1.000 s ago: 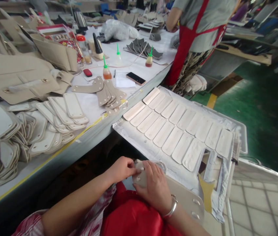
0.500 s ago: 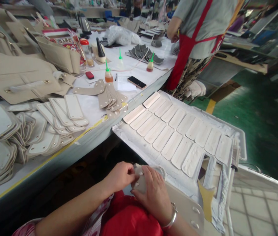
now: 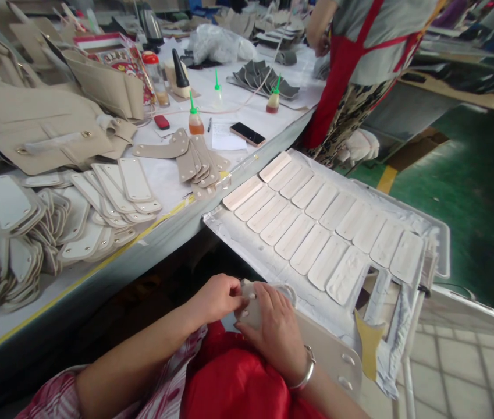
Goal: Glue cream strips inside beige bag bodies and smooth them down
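At the near edge, above a red apron [image 3: 238, 378], I hold a beige leather piece [image 3: 250, 314] with small pale studs or holes near its end. My left hand [image 3: 217, 301] pinches the piece's left edge with thumb and forefinger; the exact spot between the fingertips is hidden. Across its top lies my right hand [image 3: 276, 331], fingers together and thumb along the near side, gripping it. Under the right wrist a wider beige panel [image 3: 327, 349] with pale oval fittings extends right; whether it joins the held piece I cannot tell.
A white-covered board [image 3: 255, 256] to the right bears rows of pale rounded pieces [image 3: 299, 233]. On the table at left are stacked beige straps [image 3: 93, 227], a beige bag [image 3: 46, 128], green-tipped bottles [image 3: 195, 122] and a phone [image 3: 247, 134]. A co-worker [image 3: 360, 64] stands beyond.
The view has shifted slightly, so the table and board appear a little displaced. Both hands keep their grip on the leather piece, with hardly any visible movement.
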A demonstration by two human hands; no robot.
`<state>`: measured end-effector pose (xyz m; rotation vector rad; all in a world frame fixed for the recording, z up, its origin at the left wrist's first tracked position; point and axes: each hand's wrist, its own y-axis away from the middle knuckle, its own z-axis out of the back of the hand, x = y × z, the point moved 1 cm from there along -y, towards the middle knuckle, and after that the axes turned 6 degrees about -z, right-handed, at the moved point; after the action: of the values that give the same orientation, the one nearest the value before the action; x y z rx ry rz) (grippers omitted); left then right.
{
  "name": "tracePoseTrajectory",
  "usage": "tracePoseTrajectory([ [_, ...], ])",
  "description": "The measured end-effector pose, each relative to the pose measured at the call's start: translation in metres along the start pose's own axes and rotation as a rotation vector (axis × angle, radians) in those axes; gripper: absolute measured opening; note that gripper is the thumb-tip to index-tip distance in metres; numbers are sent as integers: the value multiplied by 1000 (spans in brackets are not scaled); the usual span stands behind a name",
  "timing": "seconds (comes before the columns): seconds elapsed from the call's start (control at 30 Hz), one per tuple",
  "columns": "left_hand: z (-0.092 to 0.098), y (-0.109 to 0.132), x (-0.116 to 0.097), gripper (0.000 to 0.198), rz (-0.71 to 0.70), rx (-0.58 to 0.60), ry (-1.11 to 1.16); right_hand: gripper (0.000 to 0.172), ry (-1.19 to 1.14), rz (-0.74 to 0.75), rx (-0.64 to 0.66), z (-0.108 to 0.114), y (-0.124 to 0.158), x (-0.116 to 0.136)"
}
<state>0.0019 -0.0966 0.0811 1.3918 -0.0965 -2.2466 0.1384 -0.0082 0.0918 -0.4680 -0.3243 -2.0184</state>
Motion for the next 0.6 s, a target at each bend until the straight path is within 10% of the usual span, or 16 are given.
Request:
tracePoseTrajectory([
  [0.6, -12, 1, 9, 23, 42, -85, 180, 68, 6, 61, -9, 4, 3, -4],
])
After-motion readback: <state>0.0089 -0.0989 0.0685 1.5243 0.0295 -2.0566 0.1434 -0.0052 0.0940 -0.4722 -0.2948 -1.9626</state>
